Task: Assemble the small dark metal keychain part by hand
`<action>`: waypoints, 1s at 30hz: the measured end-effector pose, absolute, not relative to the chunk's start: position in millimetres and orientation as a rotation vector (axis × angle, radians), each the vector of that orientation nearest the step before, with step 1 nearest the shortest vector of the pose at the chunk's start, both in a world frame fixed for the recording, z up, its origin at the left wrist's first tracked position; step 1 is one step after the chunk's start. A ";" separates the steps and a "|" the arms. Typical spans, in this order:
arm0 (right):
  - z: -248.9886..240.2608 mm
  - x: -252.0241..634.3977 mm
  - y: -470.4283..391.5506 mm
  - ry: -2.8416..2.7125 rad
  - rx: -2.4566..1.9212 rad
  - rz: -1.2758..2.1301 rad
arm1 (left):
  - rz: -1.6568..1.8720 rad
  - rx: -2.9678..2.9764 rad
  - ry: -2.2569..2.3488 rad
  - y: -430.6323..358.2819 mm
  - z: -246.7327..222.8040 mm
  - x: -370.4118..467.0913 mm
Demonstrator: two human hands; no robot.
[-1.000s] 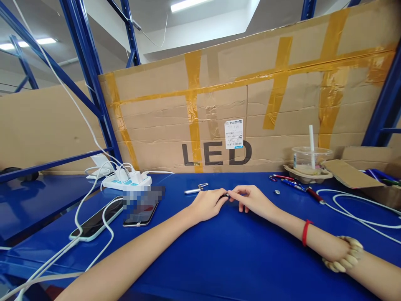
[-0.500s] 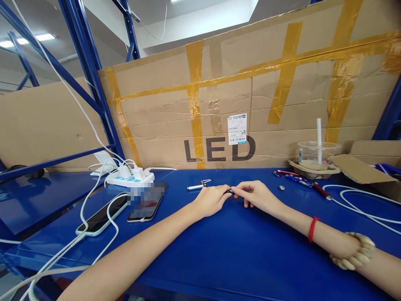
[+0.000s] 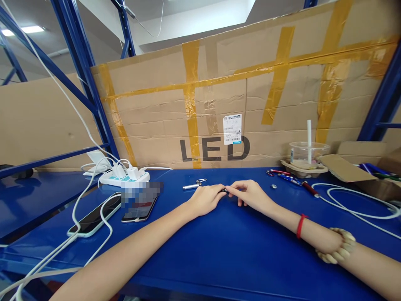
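My left hand rests low over the blue table, its fingers closed on a small black object. From the other side my right hand pinches the same object between thumb and index finger. Most of the object is hidden by the fingers, so its kind cannot be made out. Just behind my left hand lies a slim silver cylinder with a small metal clasp at its end. A small round silver piece sits to the right of my right hand.
Two phones, one with a pale case and one dark, lie left by a white power strip and cables. Pens, a white cable and a plastic cup stand right. A cardboard sheet rises behind.
The view has turned slightly to the right, so everything appears shifted left. Both hands keep their hold on the small black object, with hardly any movement.
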State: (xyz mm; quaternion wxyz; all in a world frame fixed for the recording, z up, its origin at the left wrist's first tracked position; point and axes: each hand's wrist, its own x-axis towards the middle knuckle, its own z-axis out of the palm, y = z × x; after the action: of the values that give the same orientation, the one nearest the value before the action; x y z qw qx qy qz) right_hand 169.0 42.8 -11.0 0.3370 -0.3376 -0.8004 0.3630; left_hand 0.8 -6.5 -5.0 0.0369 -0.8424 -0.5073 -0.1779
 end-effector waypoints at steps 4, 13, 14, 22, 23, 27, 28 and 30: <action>-11.2 169.3 43.1 -2.088 -0.866 0.934 | -0.549 -2.575 -1.558 -6.8 -4.8 0.6; -10.0 171.3 42.3 -2.085 -0.877 0.890 | -0.561 -2.570 -1.545 -6.6 -5.3 1.0; -10.1 171.3 42.3 -2.085 -0.883 0.883 | -0.561 -2.573 -1.540 -6.7 -5.3 1.0; -10.3 170.1 42.6 -2.068 -0.893 0.947 | -0.529 -2.569 -1.535 -6.7 -5.7 -0.2; -10.4 170.1 42.8 -2.066 -0.897 0.953 | -0.526 -2.573 -1.534 -6.6 -5.5 -0.3; -11.1 170.0 43.5 -2.068 -0.895 0.968 | -0.528 -2.579 -1.537 -6.7 -5.0 -0.2; -11.3 170.0 43.6 -2.068 -0.895 0.971 | -0.530 -2.579 -1.538 -6.7 -5.0 -0.1; -11.7 170.1 43.5 -2.070 -0.900 0.974 | -0.532 -2.578 -1.538 -6.7 -5.3 -0.1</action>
State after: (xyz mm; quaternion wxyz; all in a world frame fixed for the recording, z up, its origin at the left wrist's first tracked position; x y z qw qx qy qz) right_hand 170.1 43.5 -11.7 0.3352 -0.3448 -0.7934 0.3732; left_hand -0.1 -6.7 -5.3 0.0466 -0.8447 -0.5039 -0.1745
